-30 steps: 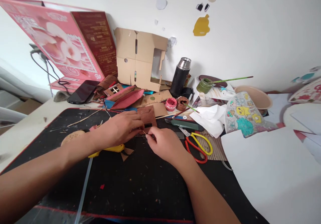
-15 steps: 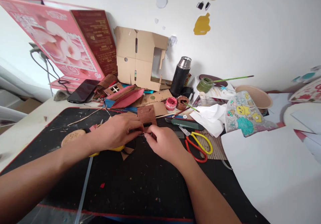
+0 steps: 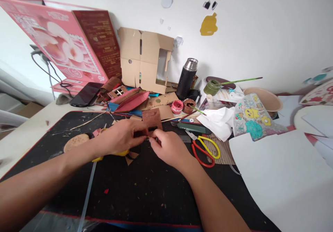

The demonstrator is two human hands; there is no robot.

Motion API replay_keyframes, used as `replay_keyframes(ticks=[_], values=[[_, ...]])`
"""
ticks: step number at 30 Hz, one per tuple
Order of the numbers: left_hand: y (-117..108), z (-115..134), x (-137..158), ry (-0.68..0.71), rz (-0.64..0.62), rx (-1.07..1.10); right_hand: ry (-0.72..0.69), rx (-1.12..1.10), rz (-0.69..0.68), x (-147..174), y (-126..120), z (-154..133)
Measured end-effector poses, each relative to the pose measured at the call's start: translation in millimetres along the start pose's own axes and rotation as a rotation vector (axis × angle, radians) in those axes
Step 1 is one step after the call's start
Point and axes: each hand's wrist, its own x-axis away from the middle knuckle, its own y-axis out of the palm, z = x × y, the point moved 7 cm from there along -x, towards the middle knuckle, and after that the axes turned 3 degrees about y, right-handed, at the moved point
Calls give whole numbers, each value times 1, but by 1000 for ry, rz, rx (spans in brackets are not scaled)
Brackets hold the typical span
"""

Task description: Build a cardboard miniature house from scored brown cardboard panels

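Observation:
My left hand and my right hand meet over the black mat, fingertips almost touching. Both are closed in a pinch at the lower edge of a small brown-painted cardboard piece with a narrow dark slot. The fingers hide most of that edge. Beneath my left hand lies a yellow tool, mostly covered, which looks like a glue gun; a translucent stick runs from it toward me. A round tan disc rests by my left wrist. Scissors with red and yellow handles lie right of my right hand.
Behind the hands are a green utility knife, a pink paint jar, a brown paint jar and a black flask. Cut cardboard leans on the wall. A phone lies left; white paper covers the right side.
The fingertips have shifted slightly at the cardboard piece, and its slotted lower part shows a little differently. Both hands stay in nearly the same place.

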Motion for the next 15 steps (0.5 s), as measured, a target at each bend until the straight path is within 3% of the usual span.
replay_keyframes(ticks=[15], values=[[12, 8, -3, -231, -12, -225, 74, -71, -18, -1, 1, -2]])
